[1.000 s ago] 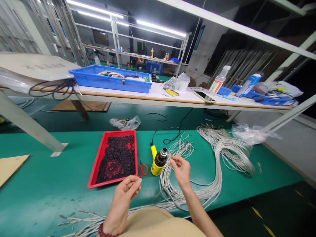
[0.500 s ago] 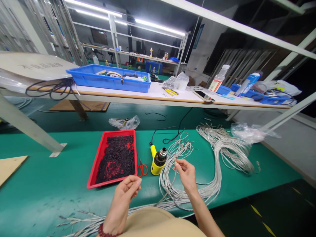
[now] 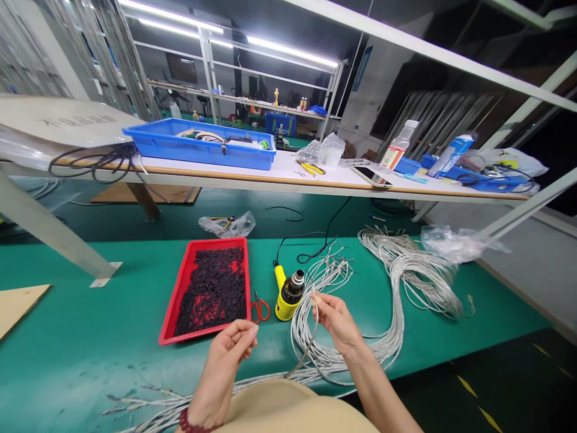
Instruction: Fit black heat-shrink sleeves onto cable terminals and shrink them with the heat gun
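Observation:
My right hand (image 3: 338, 322) pinches a grey-white cable (image 3: 316, 316) near its end, and the cable hangs down towards my lap. Thumb and fingertips of my left hand (image 3: 232, 349) are pressed together; anything between them is too small to make out. A yellow and black heat gun (image 3: 288, 294) stands nozzle up between the hands, a little further off. Behind and beneath my right hand lies a coiled bundle of similar cables (image 3: 396, 300). Beyond my left hand is a red tray (image 3: 179, 288) holding many short black pieces (image 3: 211, 294).
Red-handled scissors (image 3: 260, 310) lie between tray and heat gun. Stripped cable ends (image 3: 139, 400) spread at lower left. A raised shelf (image 3: 270, 179) crosses behind, bearing a blue tray (image 3: 180, 150), yellow-handled pliers (image 3: 312, 169), a phone (image 3: 372, 176) and a bottle (image 3: 399, 144).
My right hand has shifted slightly left and lower, and the cable end it pinches now points more upright. My left hand has stayed where it was.

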Demonstrator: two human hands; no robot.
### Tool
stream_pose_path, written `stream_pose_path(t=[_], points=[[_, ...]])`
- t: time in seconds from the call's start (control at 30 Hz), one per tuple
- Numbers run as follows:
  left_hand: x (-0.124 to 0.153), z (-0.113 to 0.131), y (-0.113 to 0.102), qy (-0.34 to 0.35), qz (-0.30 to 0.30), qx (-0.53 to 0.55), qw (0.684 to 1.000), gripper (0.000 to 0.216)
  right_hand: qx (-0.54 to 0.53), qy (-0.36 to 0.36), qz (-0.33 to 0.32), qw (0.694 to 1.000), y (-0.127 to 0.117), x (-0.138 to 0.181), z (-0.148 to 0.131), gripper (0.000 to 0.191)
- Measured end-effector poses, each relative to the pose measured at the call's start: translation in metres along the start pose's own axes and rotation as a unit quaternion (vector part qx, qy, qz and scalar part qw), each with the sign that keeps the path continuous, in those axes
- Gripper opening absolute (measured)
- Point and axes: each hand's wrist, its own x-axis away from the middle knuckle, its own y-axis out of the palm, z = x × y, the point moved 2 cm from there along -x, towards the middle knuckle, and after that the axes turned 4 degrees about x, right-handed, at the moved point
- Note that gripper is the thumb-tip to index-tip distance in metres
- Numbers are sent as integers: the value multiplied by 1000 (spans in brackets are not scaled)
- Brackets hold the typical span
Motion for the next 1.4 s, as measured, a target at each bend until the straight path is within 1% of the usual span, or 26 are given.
stream_pose_path(t=[0.07,0.13,0.2,0.27,0.33,0.43,0.5,0.57,0.63,0.73,0.8,0.9,1.07,1.13,1.2,1.27,1.33,1.4], points=[[-2,-1,-3,-2,-9,-2,1000,29,-16,19,-19,999,1,2,2,40],[-3,-3,-5,-5,-18,-5,1000,29,-52,55,-51,996,3,7,6,36],[-4,-4,-6,-6,-22,-9,1000,29,-97,99,-87,987,6,15,10,32],[-4,-4,-6,-5,-24,-14,1000,29,-151,142,-124,970,11,23,13,28],[-3,-5,-5,-5,-23,-19,1000,29,-220,185,-165,943,20,27,14,24],[-3,-6,-5,-5,-20,-24,1000,30,-347,242,-216,880,38,25,14,20],[-3,-6,-5,-3,-21,-26,999,29,-434,252,-231,833,49,19,14,22],[-5,-5,-5,6,-28,-43,999,29,-502,240,-238,796,58,11,15,24],[-9,0,-2,34,-37,-83,995,29,-538,224,-245,775,65,4,18,25],[-21,8,8,90,-53,-154,983,33,-562,208,-257,758,71,-4,25,24],[-31,12,17,104,-67,-178,976,35,-569,192,-263,755,74,-8,30,24],[-46,13,32,90,-105,-176,975,37,-572,171,-273,754,78,-12,39,25],[-64,21,50,60,-159,-148,974,29,-599,200,-293,718,85,-17,56,25],[-67,26,55,49,-174,-149,972,26,-599,211,-293,715,87,-19,61,25],[-68,31,58,39,-187,-150,970,25,-588,213,-286,726,89,-19,65,24],[-68,35,60,33,-192,-151,969,26,-566,210,-273,749,91,-20,66,22],[-68,36,61,32,-189,-153,969,29,-528,205,-263,781,93,-20,67,21],[-68,34,63,34,-183,-162,969,32,-468,197,-259,822,95,-21,68,24]])
